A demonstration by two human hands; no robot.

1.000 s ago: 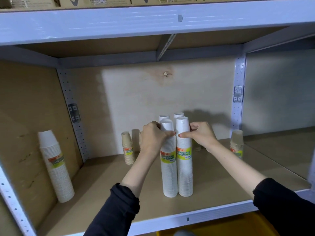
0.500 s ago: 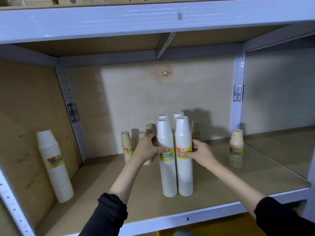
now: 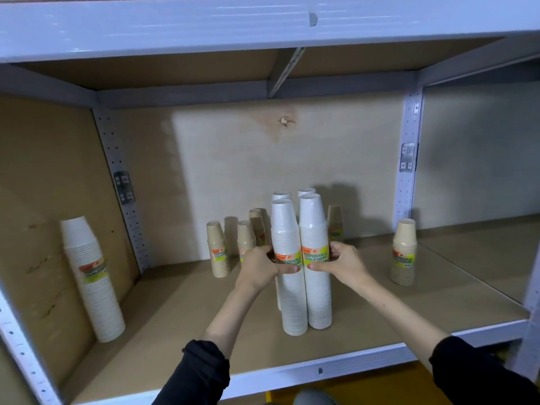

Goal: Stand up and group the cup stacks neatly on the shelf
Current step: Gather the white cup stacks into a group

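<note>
Two tall white cup stacks stand side by side at the shelf's middle front: the left one (image 3: 289, 299) and the right one (image 3: 317, 290). Two more white stacks (image 3: 281, 196) rise just behind them. My left hand (image 3: 258, 266) grips the left front stack at its label, and my right hand (image 3: 340, 261) grips the right front stack at the same height. Another tall white stack (image 3: 90, 276) leans against the left wall. Short tan cup stacks stand behind: one at the far left (image 3: 217, 248), one beside it (image 3: 245, 239), one behind the group (image 3: 335, 222), one apart at the right (image 3: 404, 251).
The brown shelf board (image 3: 181, 323) has a white metal front edge (image 3: 350, 365). A white beam (image 3: 263, 21) of the shelf above hangs low overhead. Perforated uprights stand at the back left (image 3: 122, 182) and back right (image 3: 407, 171).
Both hands slid down from the tops of the two front white stacks to their labels at mid height. The stacks stay upright in the same spot.
</note>
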